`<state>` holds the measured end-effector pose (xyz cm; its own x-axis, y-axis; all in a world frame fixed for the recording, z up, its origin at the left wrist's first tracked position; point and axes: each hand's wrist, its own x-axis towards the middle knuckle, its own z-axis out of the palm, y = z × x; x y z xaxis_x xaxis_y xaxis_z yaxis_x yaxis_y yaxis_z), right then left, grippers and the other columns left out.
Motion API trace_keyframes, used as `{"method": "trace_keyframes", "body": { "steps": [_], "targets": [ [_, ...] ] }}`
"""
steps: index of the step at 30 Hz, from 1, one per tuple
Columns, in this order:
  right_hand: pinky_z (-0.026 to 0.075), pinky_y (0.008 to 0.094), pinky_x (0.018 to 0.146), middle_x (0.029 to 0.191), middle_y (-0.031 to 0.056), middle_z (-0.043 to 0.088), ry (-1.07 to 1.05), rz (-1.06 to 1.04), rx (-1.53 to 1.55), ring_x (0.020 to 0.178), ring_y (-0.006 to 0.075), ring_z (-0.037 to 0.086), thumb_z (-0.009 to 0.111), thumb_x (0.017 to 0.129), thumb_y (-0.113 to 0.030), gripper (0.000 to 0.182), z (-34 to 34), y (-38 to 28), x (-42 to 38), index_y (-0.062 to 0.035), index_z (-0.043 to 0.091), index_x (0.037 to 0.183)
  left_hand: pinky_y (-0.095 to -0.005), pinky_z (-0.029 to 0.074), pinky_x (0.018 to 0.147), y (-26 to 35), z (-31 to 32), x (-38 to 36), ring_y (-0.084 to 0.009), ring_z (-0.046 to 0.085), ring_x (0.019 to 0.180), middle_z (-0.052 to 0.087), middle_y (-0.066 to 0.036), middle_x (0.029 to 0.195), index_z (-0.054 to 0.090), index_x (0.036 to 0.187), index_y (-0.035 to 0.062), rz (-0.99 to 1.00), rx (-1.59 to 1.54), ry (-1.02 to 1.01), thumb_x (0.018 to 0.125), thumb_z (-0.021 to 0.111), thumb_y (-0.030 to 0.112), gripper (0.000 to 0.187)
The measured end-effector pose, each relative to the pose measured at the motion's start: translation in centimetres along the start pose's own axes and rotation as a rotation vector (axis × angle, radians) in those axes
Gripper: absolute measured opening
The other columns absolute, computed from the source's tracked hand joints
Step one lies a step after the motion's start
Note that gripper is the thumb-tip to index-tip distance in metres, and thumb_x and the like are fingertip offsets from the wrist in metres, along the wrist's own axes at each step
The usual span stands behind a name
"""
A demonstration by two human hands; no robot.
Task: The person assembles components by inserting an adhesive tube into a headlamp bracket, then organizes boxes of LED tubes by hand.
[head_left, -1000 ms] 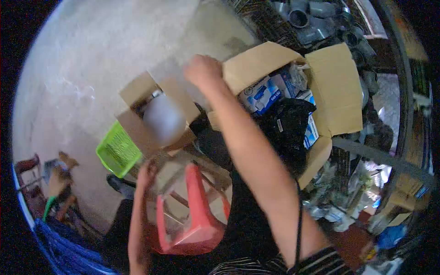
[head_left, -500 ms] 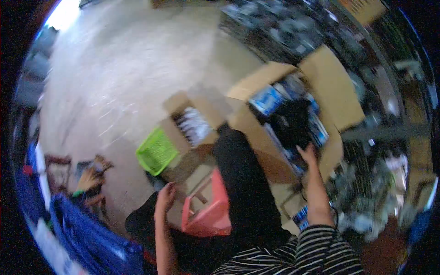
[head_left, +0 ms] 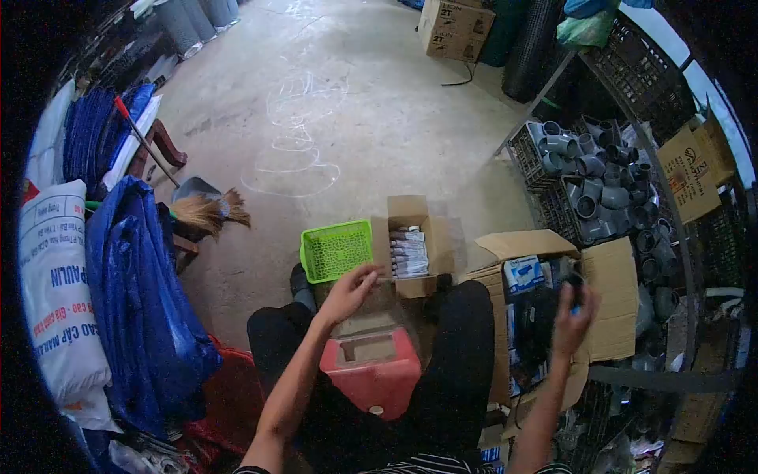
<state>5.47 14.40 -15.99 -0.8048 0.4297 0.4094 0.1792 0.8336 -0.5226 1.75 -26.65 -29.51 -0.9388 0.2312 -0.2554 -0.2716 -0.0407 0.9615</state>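
My left hand [head_left: 353, 292] is raised above the front of the green plastic basket [head_left: 338, 276], beside a small cardboard box [head_left: 408, 207]. Its fingers are loosely bent and apart, with nothing seen in them. Slim white tubes or packets [head_left: 409, 254] fill that small box. Over the large open cardboard box [head_left: 612, 276], my right hand [head_left: 575, 322] is blurred, its fingers closed around a small dark object [head_left: 576, 294] whose kind I cannot make out. Inside the large box lie black items [head_left: 537, 320] and blue-and-white packages [head_left: 524, 274]. A red plastic container [head_left: 375, 379] with a rectangular opening stands between my knees.
Crates of grey pipe fittings [head_left: 604, 189] stand on the right rack. At left are a blue tarpaulin [head_left: 146, 308], a white printed sack [head_left: 63, 292], a broom [head_left: 201, 213] and a dustpan [head_left: 196, 188]. Cardboard boxes [head_left: 455, 30] stand at the back.
My right hand has come up out of the large box with a dark object. My left hand has moved from beside the red container toward the green basket. The view has swung and levelled.
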Motion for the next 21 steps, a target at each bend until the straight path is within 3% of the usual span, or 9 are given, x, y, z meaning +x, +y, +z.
{"method": "trace_keyframes", "body": {
  "steps": [2,4,7,10,13,16,17,18,21],
  "targets": [
    [0.046,0.0385,0.082,0.096,0.0133,0.060,-0.172,-0.158,0.159,0.089,0.0299,0.058,0.067,0.087,-0.020,0.023,2.7,-9.8,0.1,-0.0005,0.059,0.096,-0.0335,0.042,0.099,4.0,1.0,1.1,-0.0250,0.057,0.111,0.059,-0.016,0.118,0.053,0.128,0.0030,0.242,0.130,0.034,0.092,0.061,0.019,0.040],
    [0.047,0.0397,0.078,0.091,0.0159,0.060,-0.368,-0.178,0.286,0.085,0.0298,0.060,0.067,0.088,-0.022,0.023,8.2,-14.6,-1.7,-0.0022,0.059,0.096,-0.0353,0.039,0.103,6.9,1.7,2.2,-0.0279,0.056,0.113,0.058,-0.016,0.119,0.052,0.128,0.0029,0.559,0.404,0.122,0.089,0.064,0.016,0.043],
    [0.047,0.0433,0.082,0.100,0.0181,0.057,-0.653,-0.325,0.482,0.094,0.0361,0.058,0.068,0.087,-0.026,0.031,14.3,-19.6,-7.5,-0.0015,0.056,0.103,-0.0380,0.036,0.107,1.0,-2.0,5.4,-0.0324,0.055,0.115,0.057,-0.017,0.123,0.052,0.129,0.0037,0.580,0.405,-0.099,0.086,0.065,0.010,0.046],
    [0.044,0.0433,0.091,0.111,0.0198,0.050,-0.727,-0.271,0.487,0.104,0.0381,0.053,0.062,0.091,-0.024,0.036,19.6,-17.2,-16.7,-0.0011,0.049,0.116,-0.0397,0.044,0.095,-0.9,-5.8,4.7,-0.0328,0.059,0.109,0.060,-0.024,0.112,0.057,0.114,-0.0039,0.047,0.472,0.114,0.087,0.055,0.017,0.034],
    [0.044,0.0463,0.093,0.115,0.0260,0.055,-1.062,-0.173,0.348,0.106,0.0408,0.056,0.053,0.095,-0.033,0.041,21.7,-11.4,-25.7,0.0010,0.051,0.119,-0.0394,0.047,0.089,-0.9,-8.0,5.6,-0.0318,0.062,0.101,0.063,-0.025,0.101,0.058,0.105,-0.0107,-0.418,0.414,0.159,0.088,0.055,0.026,0.041],
    [0.045,0.0490,0.092,0.114,0.0289,0.059,-1.719,-0.159,-0.052,0.102,0.0433,0.060,0.041,0.098,-0.044,0.051,23.2,-11.5,-26.4,-0.0004,0.056,0.120,-0.0355,0.046,0.093,2.4,-8.7,7.7,-0.0272,0.062,0.100,0.065,-0.020,0.104,0.058,0.113,-0.0073,-0.714,0.323,-0.068,0.085,0.063,0.027,0.044],
    [0.046,0.0498,0.091,0.113,0.0291,0.060,-1.983,-0.091,-0.229,0.100,0.0438,0.061,0.038,0.098,-0.047,0.054,23.2,-12.8,-24.8,-0.0016,0.057,0.120,-0.0332,0.046,0.094,1.3,-7.9,8.5,-0.0244,0.062,0.101,0.064,-0.016,0.108,0.057,0.117,-0.0044,-0.344,0.211,-0.037,0.082,0.067,0.024,0.046],
    [0.046,0.0502,0.090,0.112,0.0282,0.061,-1.975,-0.040,-0.273,0.099,0.0437,0.061,0.036,0.099,-0.046,0.053,23.2,-13.2,-23.9,-0.0031,0.060,0.118,-0.0308,0.045,0.094,0.2,-7.2,9.1,-0.0216,0.062,0.101,0.064,-0.013,0.112,0.056,0.121,-0.0015,0.022,0.084,0.006,0.080,0.071,0.022,0.050],
    [0.048,0.0515,0.087,0.110,0.0261,0.063,-2.012,-0.017,-0.379,0.096,0.0434,0.062,0.034,0.099,-0.043,0.049,22.2,-12.5,-23.1,-0.0067,0.065,0.111,-0.0300,0.041,0.100,1.6,-8.5,11.4,-0.0190,0.057,0.111,0.059,-0.008,0.123,0.053,0.128,0.0025,-0.376,-0.370,-0.114,0.078,0.074,0.016,0.057]
  ]
}}
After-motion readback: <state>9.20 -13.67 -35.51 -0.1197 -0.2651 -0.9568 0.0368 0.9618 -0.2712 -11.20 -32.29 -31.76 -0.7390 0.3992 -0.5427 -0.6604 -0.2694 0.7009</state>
